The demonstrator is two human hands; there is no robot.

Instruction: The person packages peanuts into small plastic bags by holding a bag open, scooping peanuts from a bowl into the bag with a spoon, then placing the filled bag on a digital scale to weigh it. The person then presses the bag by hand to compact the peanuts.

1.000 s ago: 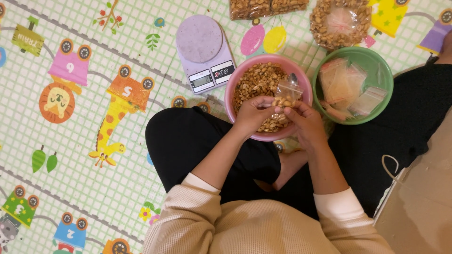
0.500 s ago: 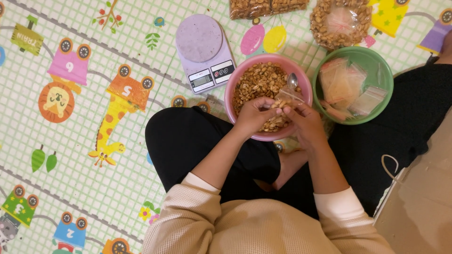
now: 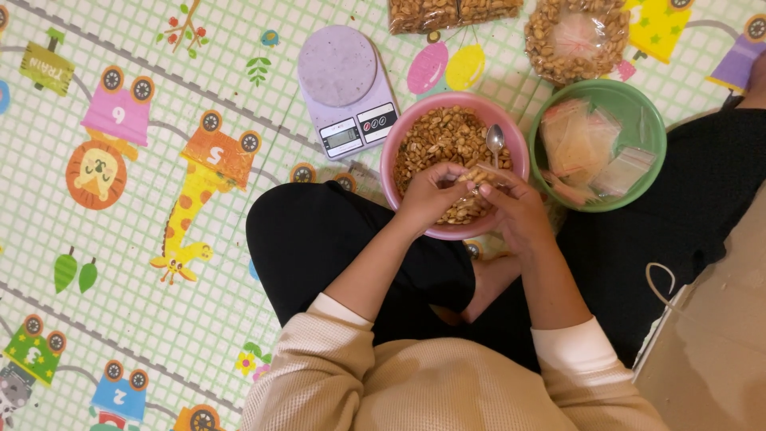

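A pink bowl [image 3: 399,144] full of peanuts [image 3: 439,140] sits on the play mat in front of my crossed legs. Over its near side, my left hand [image 3: 431,195] and my right hand [image 3: 515,207] together pinch a small clear bag of peanuts [image 3: 476,177] between their fingertips. A metal spoon [image 3: 495,142] rests in the peanuts just beyond my right hand.
A lilac kitchen scale [image 3: 345,86] stands left of the pink bowl. A green bowl [image 3: 650,120] with empty clear bags sits to the right. Beyond lie packed peanut bags [image 3: 451,12] and a large open bag of peanuts [image 3: 576,36]. Brown cardboard [image 3: 718,343] is at right.
Both hands have drawn closer together over the bowl, and the small bag now sits lower and more covered by my fingers.
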